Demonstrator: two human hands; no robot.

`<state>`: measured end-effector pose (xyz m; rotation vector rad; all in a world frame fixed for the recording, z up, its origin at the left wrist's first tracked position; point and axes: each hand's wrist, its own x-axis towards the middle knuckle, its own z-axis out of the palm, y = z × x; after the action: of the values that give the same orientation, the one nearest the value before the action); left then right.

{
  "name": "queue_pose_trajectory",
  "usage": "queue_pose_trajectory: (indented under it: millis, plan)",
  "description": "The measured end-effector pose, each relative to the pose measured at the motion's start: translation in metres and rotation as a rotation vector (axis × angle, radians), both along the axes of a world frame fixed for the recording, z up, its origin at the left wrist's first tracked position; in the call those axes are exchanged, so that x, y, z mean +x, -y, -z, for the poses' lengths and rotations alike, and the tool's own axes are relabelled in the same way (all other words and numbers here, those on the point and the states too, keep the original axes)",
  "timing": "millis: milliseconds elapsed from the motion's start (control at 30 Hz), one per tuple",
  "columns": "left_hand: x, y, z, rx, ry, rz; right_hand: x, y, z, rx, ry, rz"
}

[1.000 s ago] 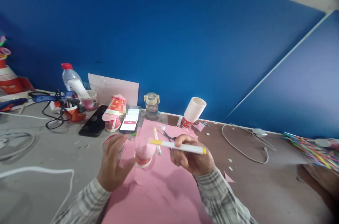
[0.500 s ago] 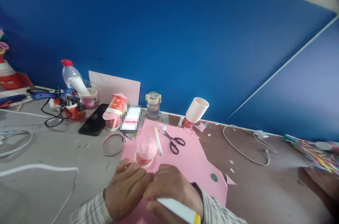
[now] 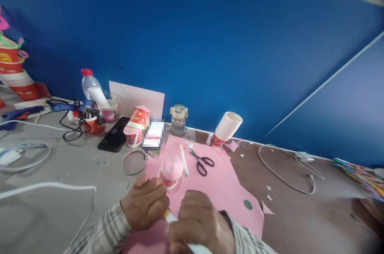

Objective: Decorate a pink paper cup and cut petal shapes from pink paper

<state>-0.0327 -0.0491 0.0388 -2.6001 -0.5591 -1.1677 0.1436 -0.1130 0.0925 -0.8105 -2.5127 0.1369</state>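
From here I see a slim white plastic marker (image 3: 172,218) gripped in my right hand (image 3: 199,220), slanting toward my left hand (image 3: 147,205), its middle hidden, its yellow section (image 3: 166,213) showing between them.

Over by the blue partition (image 3: 192,46): clear bottle (image 3: 89,82), red-capped; lidded jar (image 3: 179,121), upright. On the table (image 3: 294,222): black phone (image 3: 113,139), lying flat; white cable (image 3: 313,185), curved, near an adapter (image 3: 304,156); coloured sticks (image 3: 360,176), heaped, far right.

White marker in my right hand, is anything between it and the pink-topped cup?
Partly: your left hand sits at the yellow end of the marker, on the near side of the cup. Right of that hand, only pink paper shows between.
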Motion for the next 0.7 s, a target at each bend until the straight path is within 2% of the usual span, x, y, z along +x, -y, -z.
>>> queue_pose_trajectory:
  millis: [67, 233, 367, 467, 567, 633, 700]
  plan:
    - [0.001, 0.001, -0.003, -0.031, -0.010, 0.024, 0.002, 0.000, -0.003, -0.007, 0.017, -0.005]
    - [0.006, 0.007, -0.014, -0.149, -0.042, 0.228, 0.009, 0.006, -0.013, -0.016, 0.096, -0.080]
    - [0.006, 0.008, -0.021, -0.099, -0.080, 0.334, 0.012, 0.012, -0.016, 0.013, 0.121, -0.088]
    - [0.005, 0.009, -0.023, -0.088, -0.109, 0.357, 0.013, 0.010, -0.025, -0.027, 0.106, -0.042]
    - [0.001, 0.011, -0.024, -0.094, -0.131, 0.351, 0.017, 0.008, -0.031, -0.149, 0.069, 0.033]
    - [-0.001, 0.010, -0.023, -0.094, -0.156, 0.353, 0.024, 0.017, -0.022, -0.229, 0.073, 0.052]
    - [-0.001, 0.008, -0.023, -0.086, -0.167, 0.340, 0.034, 0.039, 0.000, -0.245, 0.045, 0.105]
